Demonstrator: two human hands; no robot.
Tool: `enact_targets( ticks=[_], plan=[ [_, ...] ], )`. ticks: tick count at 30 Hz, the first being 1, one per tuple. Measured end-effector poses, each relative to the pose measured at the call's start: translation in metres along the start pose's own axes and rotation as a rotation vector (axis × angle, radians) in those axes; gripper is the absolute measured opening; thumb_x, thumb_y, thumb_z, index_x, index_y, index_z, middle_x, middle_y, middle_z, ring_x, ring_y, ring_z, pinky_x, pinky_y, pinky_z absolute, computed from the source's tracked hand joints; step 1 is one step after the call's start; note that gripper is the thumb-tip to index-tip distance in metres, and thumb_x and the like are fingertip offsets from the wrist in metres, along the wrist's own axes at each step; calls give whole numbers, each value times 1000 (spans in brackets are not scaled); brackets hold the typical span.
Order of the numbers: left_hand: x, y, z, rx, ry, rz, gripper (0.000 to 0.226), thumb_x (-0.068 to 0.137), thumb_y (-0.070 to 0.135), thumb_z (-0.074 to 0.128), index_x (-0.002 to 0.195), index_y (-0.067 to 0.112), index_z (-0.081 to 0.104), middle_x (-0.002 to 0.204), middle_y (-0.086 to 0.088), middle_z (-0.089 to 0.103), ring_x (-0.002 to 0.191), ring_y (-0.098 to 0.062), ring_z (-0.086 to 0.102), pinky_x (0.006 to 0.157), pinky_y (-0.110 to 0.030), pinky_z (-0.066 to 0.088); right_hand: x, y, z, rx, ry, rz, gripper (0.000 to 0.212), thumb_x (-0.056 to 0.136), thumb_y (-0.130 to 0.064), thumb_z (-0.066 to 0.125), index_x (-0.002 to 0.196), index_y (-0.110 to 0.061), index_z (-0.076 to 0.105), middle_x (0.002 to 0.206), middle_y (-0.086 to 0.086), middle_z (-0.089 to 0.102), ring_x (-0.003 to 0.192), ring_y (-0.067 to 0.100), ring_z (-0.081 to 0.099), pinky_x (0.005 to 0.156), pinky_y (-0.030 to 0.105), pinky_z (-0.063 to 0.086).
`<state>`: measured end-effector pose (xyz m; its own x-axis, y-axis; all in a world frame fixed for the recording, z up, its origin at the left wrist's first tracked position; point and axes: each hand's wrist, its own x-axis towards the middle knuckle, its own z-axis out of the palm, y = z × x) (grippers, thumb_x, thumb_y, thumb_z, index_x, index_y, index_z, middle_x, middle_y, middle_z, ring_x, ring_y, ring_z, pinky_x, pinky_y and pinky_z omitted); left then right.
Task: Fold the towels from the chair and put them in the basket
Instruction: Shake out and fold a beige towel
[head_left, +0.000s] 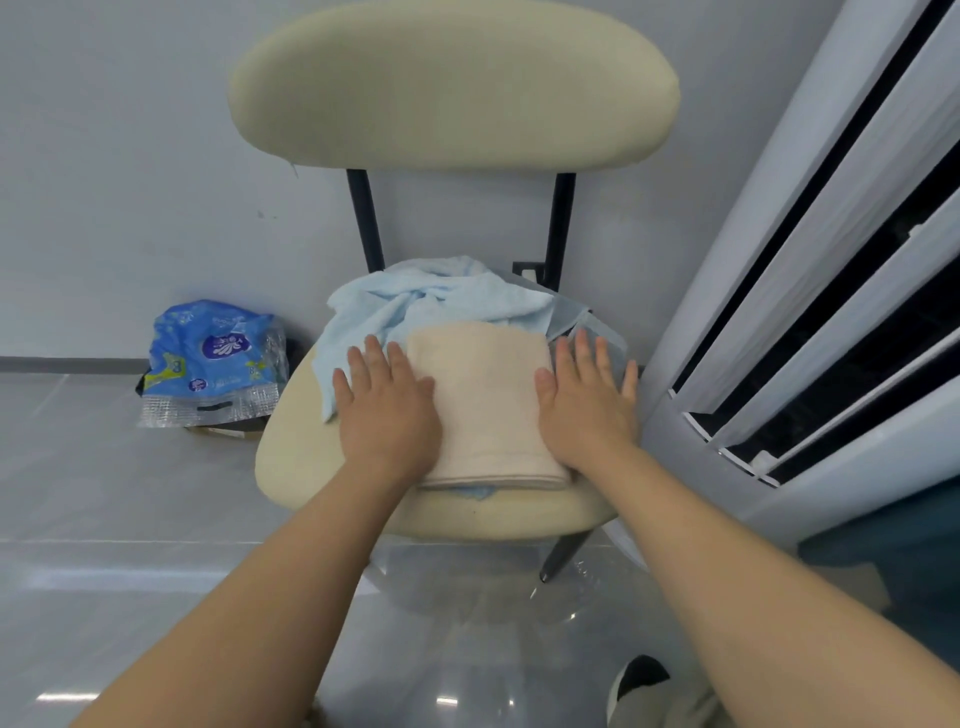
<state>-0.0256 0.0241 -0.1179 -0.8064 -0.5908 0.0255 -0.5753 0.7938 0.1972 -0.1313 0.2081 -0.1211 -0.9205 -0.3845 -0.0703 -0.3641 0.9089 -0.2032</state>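
Beige towel (483, 395) under spread left hand (387, 410), right hand (587, 410); blue towel (431, 301) bunched behind; plastic pack (213, 358) aside.

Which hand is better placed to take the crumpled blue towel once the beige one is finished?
Left, probably. The left hand lies flat with its fingers on the blue towel, which spills toward that side. The right hand lies flat at the other edge of the beige towel.
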Motion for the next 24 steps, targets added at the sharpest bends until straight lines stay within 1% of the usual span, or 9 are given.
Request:
enact_targets(
  ticks=[2, 3, 6, 8, 10, 13, 17, 20, 24],
  plan=[
    [-6, 1, -12, -41, 97, -29, 50, 105, 35, 37, 148, 8, 40, 151, -16, 40, 135, -37, 39, 107, -48, 32, -5, -7, -10, 24, 156, 22, 61, 106, -50, 14, 157, -21, 29, 167, 5, 19, 155, 23, 12, 123, 49, 10],
    [-7, 0, -17, -104, 97, -57, 42, 104, 34, 40, 137, 9, 48, 137, -14, 49, 123, -36, 47, 99, -47, 38, -7, -9, -15, 62, 191, 54, 57, 107, -50, 18, 147, -20, 45, 157, 8, 37, 147, 27, 28, 118, 49, 21],
    [-4, -6, -19, -286, -68, -160, 43, 105, 45, 34, 111, 9, 55, 115, -12, 63, 102, -35, 59, 89, -45, 49, -7, -14, -25, 252, 22, 178, 62, 105, -55, 17, 118, -15, 62, 125, 13, 63, 118, 35, 55, 99, 47, 45],
    [-1, -12, -14, -297, -128, -135, 48, 104, 53, 31, 102, 10, 54, 105, -13, 67, 92, -32, 58, 84, -43, 49, -5, -17, -24, 292, -87, 209, 66, 105, -58, 16, 114, -12, 62, 120, 16, 66, 111, 36, 59, 87, 43, 47],
    [0, -14, -11, -323, -106, -107, 50, 103, 57, 29, 96, 13, 54, 97, -9, 67, 87, -30, 58, 80, -43, 49, -2, -20, -22, 243, -65, 207, 65, 105, -57, 15, 114, -12, 60, 118, 16, 66, 108, 36, 60, 78, 41, 43],
    [1, -12, -6, -376, -79, -149, 54, 101, 64, 28, 86, 18, 53, 84, 1, 62, 78, -24, 56, 72, -39, 42, 1, -21, -16, 192, -12, 206, 62, 105, -60, 16, 113, -14, 57, 114, 15, 65, 106, 36, 60, 77, 42, 42],
    [2, -11, -1, -468, -85, -188, 53, 100, 63, 33, 75, 18, 46, 71, 2, 58, 69, -18, 55, 65, -39, 39, 3, -16, -9, 214, -38, 236, 53, 102, -65, 19, 102, -19, 47, 91, 4, 54, 84, 29, 49, 72, 42, 39],
    [-2, -11, -8, -580, -166, -231, 49, 101, 57, 39, 74, 17, 43, 69, 0, 57, 68, -18, 55, 61, -39, 38, 4, -23, -28, 383, -85, 303, 47, 101, -66, 30, 100, -21, 46, 87, -3, 54, 82, 27, 49, 71, 40, 38],
    [-6, -6, -31, -756, -280, -380, 46, 102, 48, 44, 69, 16, 42, 77, -8, 54, 68, -26, 49, 61, -38, 30, -8, -52, -78, 554, -143, 316, 38, 104, -54, 38, 106, -17, 46, 92, 0, 60, 87, 30, 59, 69, 39, 42]
  ],
)
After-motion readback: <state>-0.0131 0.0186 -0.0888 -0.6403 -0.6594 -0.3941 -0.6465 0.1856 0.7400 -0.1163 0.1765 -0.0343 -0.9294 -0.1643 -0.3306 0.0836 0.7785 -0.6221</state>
